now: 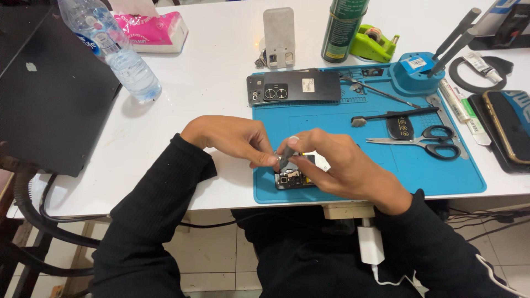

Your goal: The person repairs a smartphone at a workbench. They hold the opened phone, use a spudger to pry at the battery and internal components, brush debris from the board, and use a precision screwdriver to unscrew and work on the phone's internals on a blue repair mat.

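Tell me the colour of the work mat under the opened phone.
The silicone work mat is blue, seen best in the head view.

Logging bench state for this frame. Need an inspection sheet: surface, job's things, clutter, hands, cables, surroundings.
Surface: white table with a blue work mat at the near right edge.
Job's things: opened phone lying on the mat's near left corner, partly hidden by the hands; grey screwdriver over it.
Clutter: phone back cover, scissors, brush, green tape dispenser, green can, water bottle, pink tissue pack, second phone.
Hands: right hand has its grip on the screwdriver; left hand pinches at its tip.
Cables: black cables under the table at left; white charger hanging at the front edge.
Surroundings: black case at left, tiled floor.
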{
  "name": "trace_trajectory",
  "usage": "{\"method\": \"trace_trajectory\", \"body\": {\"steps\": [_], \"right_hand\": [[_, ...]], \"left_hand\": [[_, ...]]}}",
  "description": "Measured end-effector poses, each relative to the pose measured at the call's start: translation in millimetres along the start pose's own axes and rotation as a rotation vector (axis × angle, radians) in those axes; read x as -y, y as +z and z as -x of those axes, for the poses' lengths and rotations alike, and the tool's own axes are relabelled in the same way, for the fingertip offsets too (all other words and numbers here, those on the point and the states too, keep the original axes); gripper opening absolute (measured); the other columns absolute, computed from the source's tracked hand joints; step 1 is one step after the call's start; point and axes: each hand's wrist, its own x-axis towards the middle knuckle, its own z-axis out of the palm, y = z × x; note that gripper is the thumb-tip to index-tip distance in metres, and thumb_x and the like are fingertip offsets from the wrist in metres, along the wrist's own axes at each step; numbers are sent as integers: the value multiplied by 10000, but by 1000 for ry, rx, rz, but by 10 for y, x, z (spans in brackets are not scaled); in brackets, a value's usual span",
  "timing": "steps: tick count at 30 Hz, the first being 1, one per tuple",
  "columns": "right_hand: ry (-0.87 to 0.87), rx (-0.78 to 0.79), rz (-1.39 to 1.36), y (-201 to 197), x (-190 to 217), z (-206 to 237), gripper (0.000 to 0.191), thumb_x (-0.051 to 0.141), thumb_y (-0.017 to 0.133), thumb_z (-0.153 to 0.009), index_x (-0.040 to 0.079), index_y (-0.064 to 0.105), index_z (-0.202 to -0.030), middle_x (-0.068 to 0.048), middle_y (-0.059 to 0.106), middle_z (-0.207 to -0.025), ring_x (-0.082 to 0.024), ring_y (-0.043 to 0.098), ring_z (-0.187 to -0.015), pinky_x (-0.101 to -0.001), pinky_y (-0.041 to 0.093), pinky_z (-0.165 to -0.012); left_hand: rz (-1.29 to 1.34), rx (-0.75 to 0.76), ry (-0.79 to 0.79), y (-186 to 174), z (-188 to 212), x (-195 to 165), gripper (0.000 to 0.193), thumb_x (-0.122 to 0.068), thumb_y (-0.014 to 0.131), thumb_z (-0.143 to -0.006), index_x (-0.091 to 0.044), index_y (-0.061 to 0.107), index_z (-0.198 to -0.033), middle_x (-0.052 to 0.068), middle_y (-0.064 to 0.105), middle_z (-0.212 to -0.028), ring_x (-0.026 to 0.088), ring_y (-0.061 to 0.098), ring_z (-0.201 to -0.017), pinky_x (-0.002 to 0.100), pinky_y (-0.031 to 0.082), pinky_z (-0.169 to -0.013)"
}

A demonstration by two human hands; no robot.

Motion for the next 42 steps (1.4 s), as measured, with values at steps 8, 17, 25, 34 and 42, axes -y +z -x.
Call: {"method": "trace_trajectory", "body": {"steps": [8, 17, 25, 34, 42], "right_hand": [[-37, 35, 52, 17, -36, 21, 508, -17, 707, -959, 129, 483, -1391, -112, 711, -1199, -267, 746, -1060, -351, 623, -834], [-11, 1, 87, 66, -6, 10, 451, -18, 720, -941, 125, 529, -1324, -108, 696, -1216, -271, 731, -1080, -349, 621, -858], [42, 43, -85, 42, 59, -27, 512, 49, 799, -906, 125, 518, -1327, -83, 685, -1168, -244, 707, -1075, -366, 586, -896], [-43, 31, -84, -41, 144, -99, 465, 45, 736, -886, 119, 506, -1283, -151, 580, -1291, -274, 632, -1120, -353, 556, -899], [60, 51, -47, 2, 112, -46, 455, 47, 780, -866, 109, 565, -1262, -71, 662, -1113, -242, 653, -1061, -382, 538, -896]], "left_hand": [[85, 19, 34, -56, 9, 37, 568, -593, 659, -858, -94, 819, -1078, -28, 684, -692, 92, 642, -680, 249, 517, -640], [86, -251, -6, -196, 51, 49, 373, -407, 633, -973, -104, 850, -1001, -40, 563, -620, 89, 497, -613, 267, 436, -610], [101, -258, -18, -160, -11, 101, 349, -386, 637, -979, -107, 844, -1010, -60, 562, -635, 68, 462, -614, 262, 417, -596], [50, -331, 51, -162, -81, 152, 303, -334, 653, -996, -84, 825, -997, -46, 563, -670, 73, 440, -643, 278, 398, -584], [55, -384, 32, -112, -152, 152, 281, -323, 652, -985, -109, 832, -1015, -12, 673, -742, 93, 499, -688, 295, 455, -652]]}}
